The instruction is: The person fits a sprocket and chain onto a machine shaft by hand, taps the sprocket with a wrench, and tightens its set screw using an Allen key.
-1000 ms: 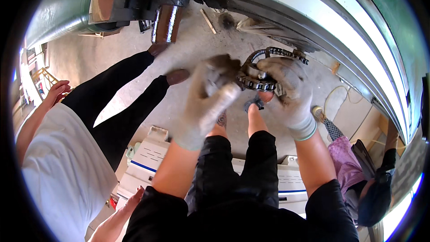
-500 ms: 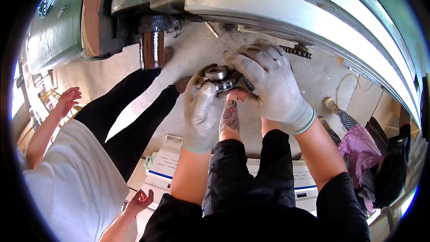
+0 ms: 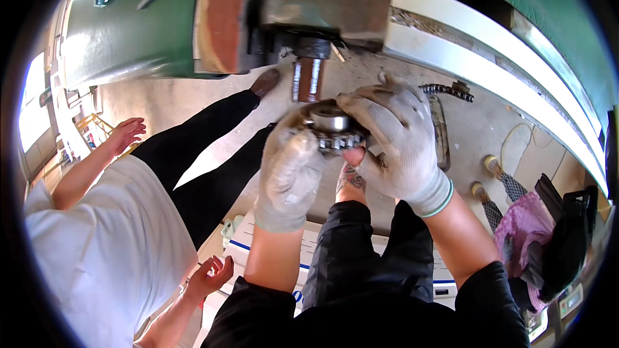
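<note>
My left hand [image 3: 288, 174], in a grimy pale knit glove, is closed around the left side of a steel toothed sprocket [image 3: 332, 138] with a shiny round hub on top. My right hand [image 3: 400, 145], gloved alike, grips the same sprocket from the right, its fingers bent near the hub. The sprocket is held just below a dark, greasy metal shaft [image 3: 307, 80] projecting down from machinery; whether they touch is unclear. A roller chain [image 3: 448, 92] lies to the upper right, beside my right hand. My hands hide the sprocket's sides and part of its underside.
Above are a green machine body [image 3: 129, 38] and long metal rails [image 3: 490, 71]. A co-worker in a white shirt [image 3: 109, 238] stands at left, hands apart from mine. Another person in pink [image 3: 522, 232] is at right. White panels [image 3: 242, 245] with blue stripes are below.
My hands have shifted from around the looped chain to gripping the sprocket, its hub now visible. The chain now shows apart from it at right. The view has shifted, showing more machine above.
</note>
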